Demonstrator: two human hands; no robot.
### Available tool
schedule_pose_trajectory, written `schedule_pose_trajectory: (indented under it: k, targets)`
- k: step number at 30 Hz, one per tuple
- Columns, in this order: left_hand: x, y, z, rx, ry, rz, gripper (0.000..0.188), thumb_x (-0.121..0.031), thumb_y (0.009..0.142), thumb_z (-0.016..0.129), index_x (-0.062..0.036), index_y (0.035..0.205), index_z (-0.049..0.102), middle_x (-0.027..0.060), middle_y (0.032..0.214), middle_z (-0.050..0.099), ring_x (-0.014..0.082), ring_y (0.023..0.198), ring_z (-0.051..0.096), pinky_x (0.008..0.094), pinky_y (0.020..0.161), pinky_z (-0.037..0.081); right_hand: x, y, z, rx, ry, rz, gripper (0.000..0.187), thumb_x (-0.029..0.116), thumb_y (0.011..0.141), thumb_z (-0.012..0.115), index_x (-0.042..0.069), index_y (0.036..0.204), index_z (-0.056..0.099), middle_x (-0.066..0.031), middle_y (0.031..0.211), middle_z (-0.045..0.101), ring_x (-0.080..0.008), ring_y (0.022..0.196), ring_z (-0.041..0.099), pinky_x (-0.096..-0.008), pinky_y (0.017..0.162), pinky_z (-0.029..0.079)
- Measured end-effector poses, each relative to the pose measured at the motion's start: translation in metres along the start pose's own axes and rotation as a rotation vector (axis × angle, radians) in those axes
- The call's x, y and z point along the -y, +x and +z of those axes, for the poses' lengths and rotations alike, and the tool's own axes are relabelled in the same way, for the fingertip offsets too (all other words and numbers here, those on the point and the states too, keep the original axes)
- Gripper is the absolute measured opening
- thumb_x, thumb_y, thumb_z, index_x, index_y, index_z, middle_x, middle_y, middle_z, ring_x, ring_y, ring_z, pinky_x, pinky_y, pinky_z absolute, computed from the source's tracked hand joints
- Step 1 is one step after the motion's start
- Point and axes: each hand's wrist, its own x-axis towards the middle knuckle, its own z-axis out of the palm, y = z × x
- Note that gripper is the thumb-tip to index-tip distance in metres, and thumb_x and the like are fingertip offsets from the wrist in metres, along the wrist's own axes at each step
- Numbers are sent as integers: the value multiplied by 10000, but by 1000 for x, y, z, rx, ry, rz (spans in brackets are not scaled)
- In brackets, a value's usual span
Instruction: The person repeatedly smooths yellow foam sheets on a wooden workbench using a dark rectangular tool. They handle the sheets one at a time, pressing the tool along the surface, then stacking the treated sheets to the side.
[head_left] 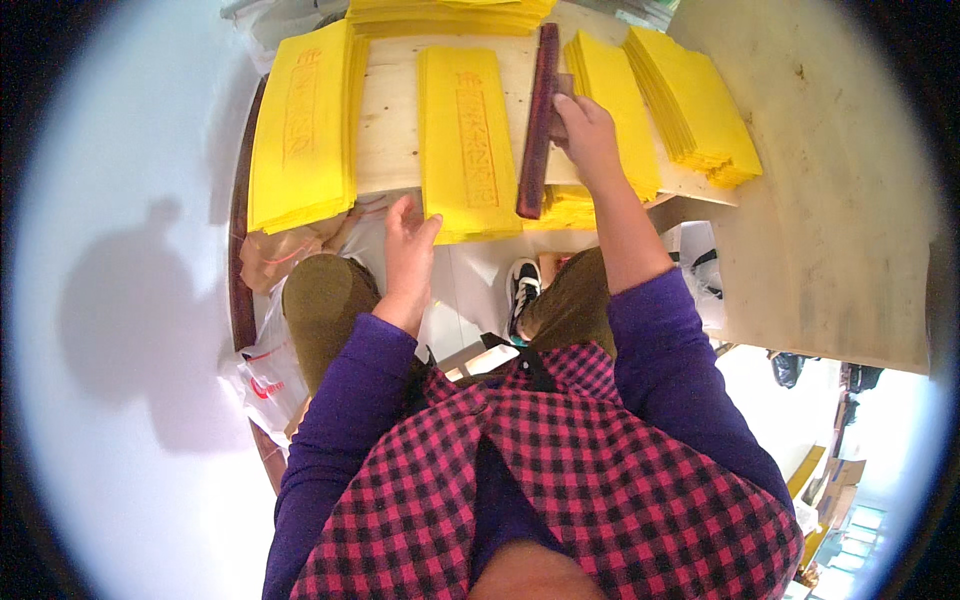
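My right hand (588,140) is closed round the small handle of a long, dark red stamp block (538,130). The block is held lengthwise above the right edge of the middle stack of yellow paper strips (450,140), whose top sheet bears a red printed column. My left hand (408,255) is at that stack's near left corner, thumb at the paper's edge and fingers apart from it. Left of it lies another yellow stack (305,130) with a fainter red print. Just right of the block, a further yellow stack (612,110) is partly hidden by my right hand.
A fanned yellow stack (695,105) lies at the right of the wooden table (388,120), and more yellow paper (450,18) sits at the far edge. A large wooden panel (830,200) stands at the right. Plastic bags (270,385) are by my left leg, beside a white wall (130,200).
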Motion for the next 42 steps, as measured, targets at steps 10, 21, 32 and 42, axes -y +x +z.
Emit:
schedule_pose_trajectory:
  k: [10,21,32,42]
  targets:
    - [-25,43,11,-43,848,392,396,-171,745,637,39,1070,551,143,1000,556,215,878,526,320,748,430,-57,-44,-19,-194,105,-192,252,226,836,571,-5,744,528,-15,631,509,-73,564,464,-240,517,414]
    - [-22,87,29,-44,918,267,373,-84,680,696,39,1007,565,57,726,550,160,640,548,273,551,448,-48,-46,-29,-107,213,-144,253,237,822,587,-15,809,564,-32,647,545,-84,586,489,-243,547,430]
    - [-33,97,42,-6,806,218,354,-73,687,604,29,1013,514,130,838,620,218,738,604,305,638,482,-52,-42,-43,-153,255,-132,252,227,812,592,-22,792,559,-39,629,537,-89,586,490,-259,535,428]
    - [-94,76,54,122,247,127,449,88,736,478,32,1178,431,146,996,600,204,833,604,289,702,502,-53,-41,-47,-138,370,-74,235,213,838,567,-20,809,555,-24,685,546,-78,597,505,-257,534,447]
